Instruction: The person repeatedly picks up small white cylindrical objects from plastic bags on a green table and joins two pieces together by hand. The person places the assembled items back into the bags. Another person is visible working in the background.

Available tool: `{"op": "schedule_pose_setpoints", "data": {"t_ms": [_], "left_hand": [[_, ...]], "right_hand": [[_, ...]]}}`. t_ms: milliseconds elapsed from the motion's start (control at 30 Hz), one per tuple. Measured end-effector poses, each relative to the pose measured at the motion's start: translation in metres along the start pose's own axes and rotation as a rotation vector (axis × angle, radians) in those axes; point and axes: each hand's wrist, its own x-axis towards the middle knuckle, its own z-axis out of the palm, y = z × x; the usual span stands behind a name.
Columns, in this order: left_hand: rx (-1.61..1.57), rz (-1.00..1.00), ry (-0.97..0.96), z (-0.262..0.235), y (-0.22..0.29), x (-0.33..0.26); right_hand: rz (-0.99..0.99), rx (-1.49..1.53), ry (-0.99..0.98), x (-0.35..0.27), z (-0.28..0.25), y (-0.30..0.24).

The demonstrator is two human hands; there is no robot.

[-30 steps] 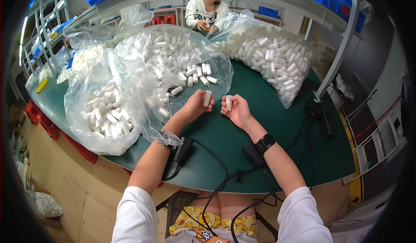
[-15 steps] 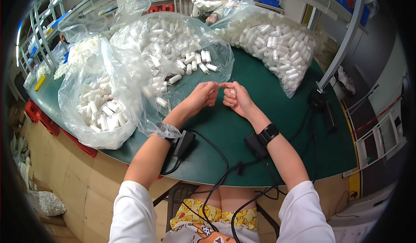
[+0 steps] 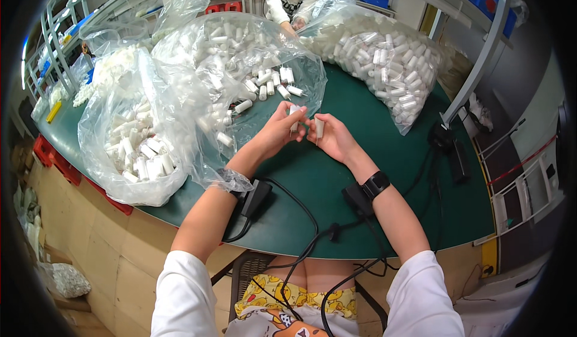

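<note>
Over the middle of the green table, my left hand (image 3: 277, 131) is closed with its fingers round a small white cylindrical part (image 3: 294, 112), partly hidden by the fingers. Close beside it, my right hand (image 3: 338, 140) pinches a white tube-shaped piece (image 3: 319, 128) between thumb and fingers. The fingertips of both hands nearly meet. Just beyond my left hand lies an open clear plastic bag (image 3: 312, 75), with several loose white cylinders (image 3: 264, 92) with short wires at its mouth. Another open clear bag (image 3: 96, 151) of white tube-shaped pieces (image 3: 141, 157) stands to the left.
A full bag of white cylinders (image 3: 393, 72) sits at the far right of the green table (image 3: 384, 157). Black boxes with cables (image 3: 257, 199) are at my wrists, the cables crossing the front edge. A metal post (image 3: 481, 60) rises at right. Another person (image 3: 291, 0) is across the table.
My hands have tilted and parted slightly at the fingertips. The white pieces in them, mostly hidden before, now show upright. The person opposite has moved a hand.
</note>
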Motion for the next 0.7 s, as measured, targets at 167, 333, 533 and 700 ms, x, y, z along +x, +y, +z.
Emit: {"op": "schedule_pose_setpoints", "data": {"t_ms": [167,333,533,700], "left_hand": [[-0.046,0.070,0.018,-0.002,-0.002,0.004],[-0.132,-0.074,0.014,-0.013,-0.002,0.007],[0.015,-0.087,0.042,-0.007,0.002,0.001],[0.106,-0.023,0.192,-0.004,-0.002,0.001]], "right_hand": [[-0.010,-0.015,0.063,0.001,0.005,0.001],[0.019,0.034,0.051,-0.001,0.009,-0.001],[0.028,0.066,-0.036,-0.001,0.005,-0.002],[0.014,-0.068,-0.017,-0.003,0.008,-0.003]]}}
